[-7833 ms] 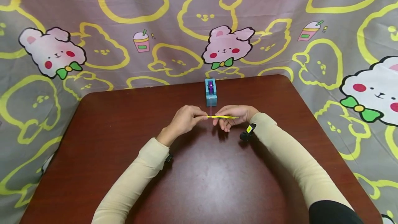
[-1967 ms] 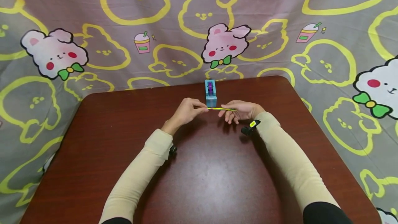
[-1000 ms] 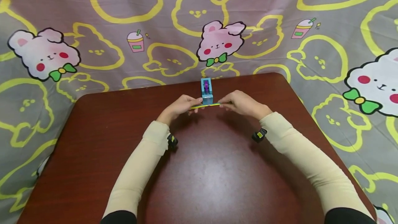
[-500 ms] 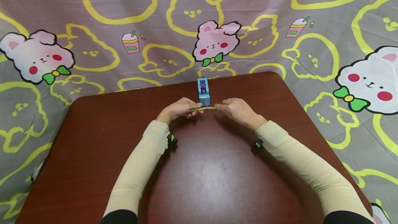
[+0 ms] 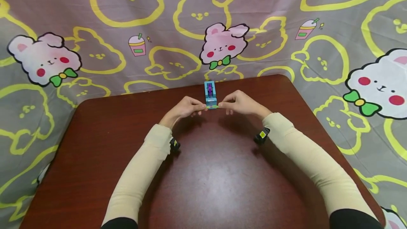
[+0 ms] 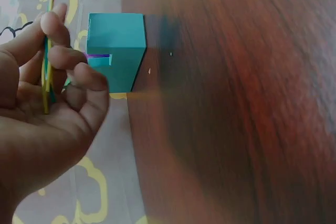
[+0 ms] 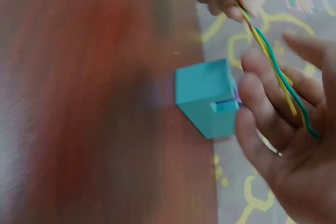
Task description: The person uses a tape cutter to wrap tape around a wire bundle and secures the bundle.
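Two hands (image 5: 185,107) (image 5: 240,103), strands (image 7: 276,66) between, tape dispenser (image 5: 211,100) behind

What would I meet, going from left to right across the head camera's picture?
The leftmost bunny print, the left cup print, the person's left hand, the blue tape dispenser, the person's right hand, the right cup print, the large rightmost bunny print.

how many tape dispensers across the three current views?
1: the blue tape dispenser near the table's far edge, between the left hand and right hand in the head view. Both wrist views show that same one; no sign of another hidden.
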